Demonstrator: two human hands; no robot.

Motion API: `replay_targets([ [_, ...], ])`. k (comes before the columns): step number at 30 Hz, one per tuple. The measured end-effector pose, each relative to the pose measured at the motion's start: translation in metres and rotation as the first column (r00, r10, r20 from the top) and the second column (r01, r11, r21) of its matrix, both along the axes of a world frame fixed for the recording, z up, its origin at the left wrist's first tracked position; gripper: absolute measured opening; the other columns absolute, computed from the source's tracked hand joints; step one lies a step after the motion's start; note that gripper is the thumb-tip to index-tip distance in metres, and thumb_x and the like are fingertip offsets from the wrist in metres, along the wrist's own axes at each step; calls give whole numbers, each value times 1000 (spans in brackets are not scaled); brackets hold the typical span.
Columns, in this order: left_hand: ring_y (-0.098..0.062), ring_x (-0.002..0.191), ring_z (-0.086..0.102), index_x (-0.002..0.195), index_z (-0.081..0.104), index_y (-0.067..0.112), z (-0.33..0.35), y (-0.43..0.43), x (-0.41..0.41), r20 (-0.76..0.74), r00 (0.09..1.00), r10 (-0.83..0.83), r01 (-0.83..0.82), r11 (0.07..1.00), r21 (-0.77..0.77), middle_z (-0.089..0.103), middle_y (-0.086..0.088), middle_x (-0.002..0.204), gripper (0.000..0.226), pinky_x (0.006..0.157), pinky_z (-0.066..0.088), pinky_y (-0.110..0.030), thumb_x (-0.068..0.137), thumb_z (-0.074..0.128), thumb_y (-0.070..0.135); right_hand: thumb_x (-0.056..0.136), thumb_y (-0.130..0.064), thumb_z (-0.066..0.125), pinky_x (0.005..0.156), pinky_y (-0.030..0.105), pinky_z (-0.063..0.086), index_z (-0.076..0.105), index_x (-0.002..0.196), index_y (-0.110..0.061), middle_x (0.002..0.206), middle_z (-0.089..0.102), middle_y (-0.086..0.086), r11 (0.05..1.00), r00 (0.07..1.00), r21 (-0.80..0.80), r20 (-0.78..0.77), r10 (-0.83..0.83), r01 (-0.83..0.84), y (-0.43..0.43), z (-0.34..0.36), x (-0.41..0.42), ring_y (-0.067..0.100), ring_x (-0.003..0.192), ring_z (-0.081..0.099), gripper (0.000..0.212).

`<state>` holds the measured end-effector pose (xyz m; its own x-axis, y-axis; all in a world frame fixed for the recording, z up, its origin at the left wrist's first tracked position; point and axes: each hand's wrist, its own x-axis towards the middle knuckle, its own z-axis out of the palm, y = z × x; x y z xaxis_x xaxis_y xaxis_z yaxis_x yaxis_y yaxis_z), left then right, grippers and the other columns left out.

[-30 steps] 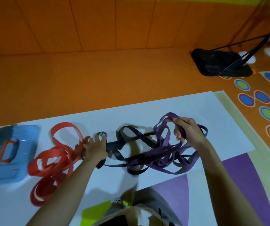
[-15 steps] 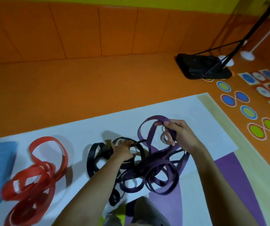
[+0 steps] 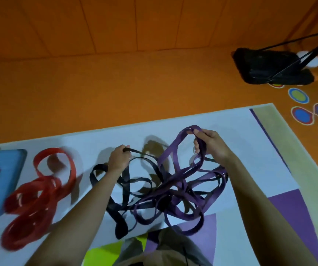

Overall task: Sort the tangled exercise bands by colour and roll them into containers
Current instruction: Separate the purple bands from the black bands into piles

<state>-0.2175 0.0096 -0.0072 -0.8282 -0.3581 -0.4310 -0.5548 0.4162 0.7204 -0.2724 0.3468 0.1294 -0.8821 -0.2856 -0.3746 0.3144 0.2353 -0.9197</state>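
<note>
At frame centre, our left hand [image 3: 118,157] grips a black band [image 3: 121,228]; our right hand [image 3: 211,144] pinches a purple band [image 3: 170,147], its loop stretched lengthwise from upper right toward lower left.

3 colour lots of flat rubber exercise bands: 1 red heap [image 3: 37,198], 1 black tangle [image 3: 125,189], 1 purple tangle [image 3: 173,145] (nos. per lot unclear), plus 1 blue plastic container [image 3: 2,169].

Matt purple bands [image 3: 183,181] (rubbery-looking)

No legible text, labels, brands or numbers anywhere, floor circles [image 3: 298,95] plain coloured rings, blue container [image 3: 0,189] blurred
</note>
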Motion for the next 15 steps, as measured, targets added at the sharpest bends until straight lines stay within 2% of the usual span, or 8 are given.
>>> replay_targets([
  [2, -26, 81, 60, 78, 55, 15, 1, -1, 1, 51, 996, -79, 84, 992, -90, 63, 2, 82, 17, 62, 42, -34, 95, 60, 16, 108, -34, 55, 78, 46, 51, 74, 119, -9, 73, 62, 18, 999, 999, 39, 52, 0, -2, 10, -15, -15, 34, 73, 60, 33],
  [4, -27, 86, 56, 86, 55, 22, 1, -1, 6, 102, 984, -145, 159, 976, -150, 58, 3, 85, 13, 61, 41, -32, 93, 65, 21, 108, -30, 57, 83, 52, 52, 74, 115, -4, 76, 66, 20, 996, 993, 88, 116, -10, -1, 21, -35, -23, 34, 75, 63, 32],
  [5, -28, 102, 56, 105, 58, 25, -1, 2, 9, 140, 975, -172, 195, 964, -179, 59, 1, 102, 18, 70, 47, -35, 91, 68, 19, 107, -26, 58, 87, 54, 53, 73, 116, 0, 77, 68, 20, 995, 987, 99, 161, -31, 15, 27, -48, -23, 35, 76, 64, 32],
  [7, -32, 137, 39, 145, 44, 30, -4, 17, 18, 218, 940, -263, 320, 902, -291, 46, -4, 144, 67, 99, 47, -47, 88, 71, 11, 105, -20, 60, 91, 50, 56, 69, 119, 7, 80, 71, 20, 989, 963, 118, 240, -120, 94, 35, -68, -16, 33, 77, 66, 32],
  [9, -30, 145, 32, 153, 39, 30, 0, 44, 31, 145, 913, -382, 408, 828, -385, 37, -3, 155, 73, 113, 39, -48, 90, 72, 16, 105, -20, 60, 87, 39, 61, 70, 116, 6, 88, 75, 19, 976, 945, 141, 261, -197, 164, 42, -81, -3, 28, 81, 73, 30],
  [11, -24, 134, 47, 146, 49, 28, 4, 73, 47, 4, 839, -544, 519, 798, -305, 48, 4, 146, 55, 110, 44, -46, 95, 68, 38, 105, -20, 60, 75, 30, 62, 71, 110, -1, 103, 77, 20, 973, 930, 114, 288, -227, 202, 47, -93, 8, 27, 93, 75, 22],
  [12, -21, 132, 51, 147, 48, 31, 7, 87, 54, 25, 792, -610, 602, 774, -195, 49, 7, 146, 59, 108, 47, -45, 95, 65, 53, 104, -19, 61, 79, 31, 60, 72, 110, -6, 113, 75, 21, 975, 930, 106, 296, -217, 194, 48, -94, 14, 29, 102, 74, 18],
  [15, -21, 151, 32, 160, 12, 45, 0, 121, 73, 209, 620, -757, 766, 641, 48, 26, 9, 168, 109, 120, 35, -50, 74, 63, 87, 99, -17, 63, 105, 44, 53, 75, 117, -24, 130, 71, 8, 996, 973, 46, 213, -85, 77, 44, -101, 28, 31, 124, 67, 22],
])
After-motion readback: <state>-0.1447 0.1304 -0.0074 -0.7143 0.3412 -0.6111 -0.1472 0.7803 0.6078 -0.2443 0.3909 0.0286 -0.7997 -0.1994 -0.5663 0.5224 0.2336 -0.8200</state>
